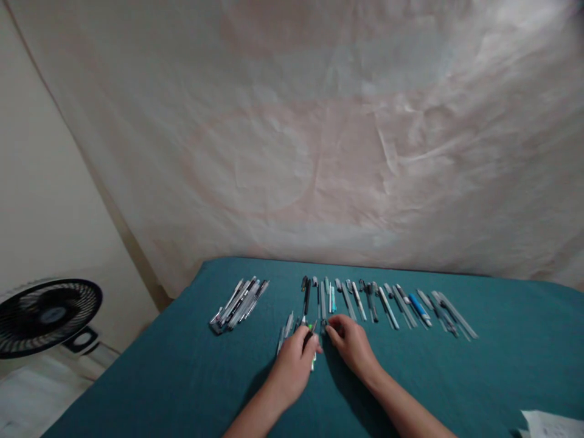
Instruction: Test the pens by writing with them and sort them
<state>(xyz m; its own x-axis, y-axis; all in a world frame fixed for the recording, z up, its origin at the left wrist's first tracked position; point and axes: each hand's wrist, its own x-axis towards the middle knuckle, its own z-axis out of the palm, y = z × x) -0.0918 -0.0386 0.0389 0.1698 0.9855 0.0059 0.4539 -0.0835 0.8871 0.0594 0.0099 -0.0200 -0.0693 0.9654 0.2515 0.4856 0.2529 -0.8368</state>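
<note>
My left hand [294, 360] is closed around a dark pen [309, 333] that slants up between thumb and forefinger. Under and beside it lies a small bunch of pens [286, 330], partly covered by the fingers; a bit of green shows there. Just to the right, my right hand [350, 342] has thumb and fingers pinched together at a small dark piece [323, 325], too small to name. That piece lies by the lower end of a clear pen [323, 299] in the row. A black pen [307, 296] lies beyond my left hand.
A row of pens and caps runs to the right, including a blue pen [420, 309] and a white one [388, 308]. At left lies a pile of pens [241, 304] on the green cloth [182, 371]. A fan [52, 313] stands left; paper [552, 424] sits front right.
</note>
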